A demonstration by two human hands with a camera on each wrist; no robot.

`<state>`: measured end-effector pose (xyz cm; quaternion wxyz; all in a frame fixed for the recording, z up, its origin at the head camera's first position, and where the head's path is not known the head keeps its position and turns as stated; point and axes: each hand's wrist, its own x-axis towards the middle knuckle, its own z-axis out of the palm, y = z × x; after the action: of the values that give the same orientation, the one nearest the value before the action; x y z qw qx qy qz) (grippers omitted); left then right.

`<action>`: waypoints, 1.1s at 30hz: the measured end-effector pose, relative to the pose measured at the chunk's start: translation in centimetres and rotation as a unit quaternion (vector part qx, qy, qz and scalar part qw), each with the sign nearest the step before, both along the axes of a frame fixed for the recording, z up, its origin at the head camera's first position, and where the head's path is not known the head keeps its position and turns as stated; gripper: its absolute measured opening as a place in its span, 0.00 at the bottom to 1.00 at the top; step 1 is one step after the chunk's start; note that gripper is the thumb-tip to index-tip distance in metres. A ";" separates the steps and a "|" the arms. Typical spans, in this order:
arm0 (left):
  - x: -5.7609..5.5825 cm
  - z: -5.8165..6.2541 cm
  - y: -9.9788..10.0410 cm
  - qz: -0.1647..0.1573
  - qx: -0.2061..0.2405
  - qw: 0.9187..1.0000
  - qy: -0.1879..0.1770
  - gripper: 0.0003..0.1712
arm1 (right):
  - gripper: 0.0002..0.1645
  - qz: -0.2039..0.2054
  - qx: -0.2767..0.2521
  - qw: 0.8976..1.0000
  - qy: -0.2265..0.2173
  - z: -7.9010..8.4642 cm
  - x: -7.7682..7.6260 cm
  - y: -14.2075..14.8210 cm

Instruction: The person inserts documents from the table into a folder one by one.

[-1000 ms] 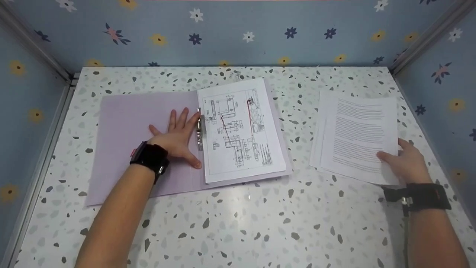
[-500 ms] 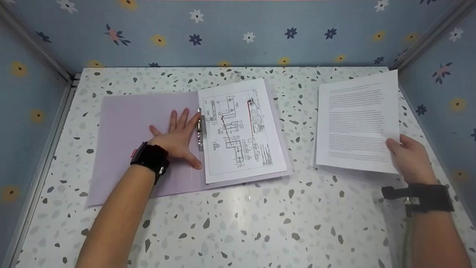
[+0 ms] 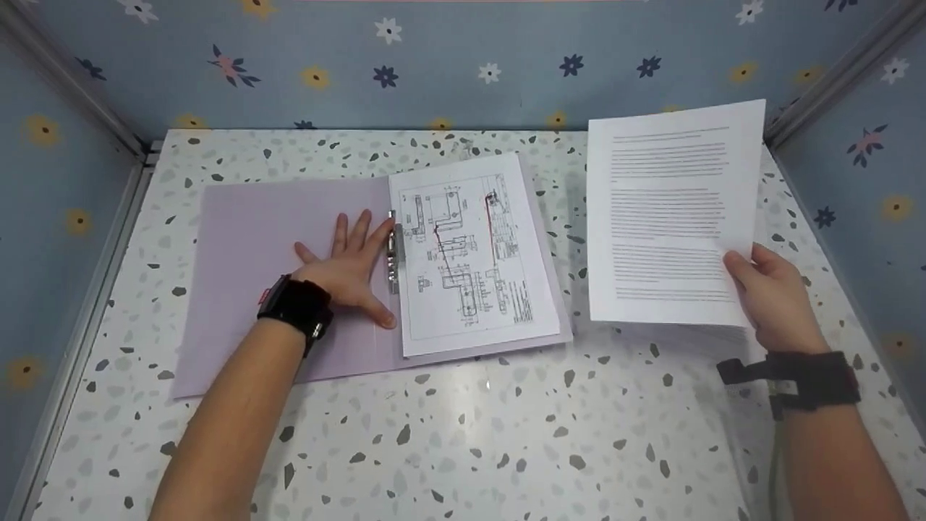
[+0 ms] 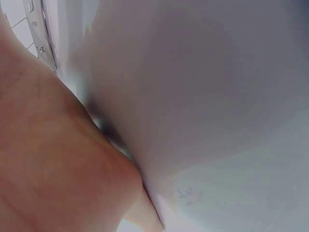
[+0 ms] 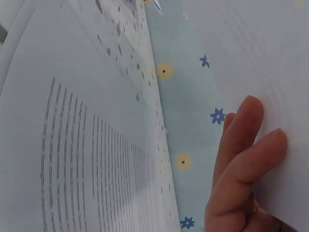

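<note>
A pale purple folder (image 3: 246, 239) lies spread out on the table, a metal clip (image 3: 393, 253) along its spine. On its right side sits a white sheet with a technical drawing (image 3: 470, 311). My left hand (image 3: 343, 278) rests on the left cover beside the clip, fingers spread and holding nothing. With thumb in front and fingers behind, my right hand (image 3: 778, 297) pinches the right edge of a text-printed paper sheet (image 3: 665, 246), raised off the table. The right wrist view shows another printed page (image 5: 91, 159); I cannot tell whether it lies on the table.
The speckled white table (image 3: 506, 441) runs back to a blue flowered wall (image 3: 463, 101), with similar panels at both sides. A shadow falls beneath the raised paper.
My right hand has lifted the printed paper off the table, moving it up and slightly left. My left hand stays on the folder.
</note>
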<state>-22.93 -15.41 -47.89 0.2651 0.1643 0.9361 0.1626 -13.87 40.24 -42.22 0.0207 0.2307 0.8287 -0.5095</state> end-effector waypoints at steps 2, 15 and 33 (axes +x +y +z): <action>0.0 -0.1 0.0 0.000 -0.003 1.000 0.000 0.93 | 0.45 0.014 0.002 1.000 0.013 0.1 -0.3 -1.1; 0.0 -0.6 0.0 0.005 -0.004 1.000 -0.003 0.93 | 0.32 0.100 -0.069 0.990 0.075 0.3 -3.5 -9.9; 0.0 0.1 0.0 0.007 0.005 1.000 -0.004 0.93 | 0.30 0.194 -0.054 0.978 0.060 -2.1 -6.3 -17.8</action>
<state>-22.93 -15.39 -47.82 0.2672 0.1588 0.9352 0.1695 -20.14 22.40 -44.28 0.0818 0.0334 0.8286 -0.5528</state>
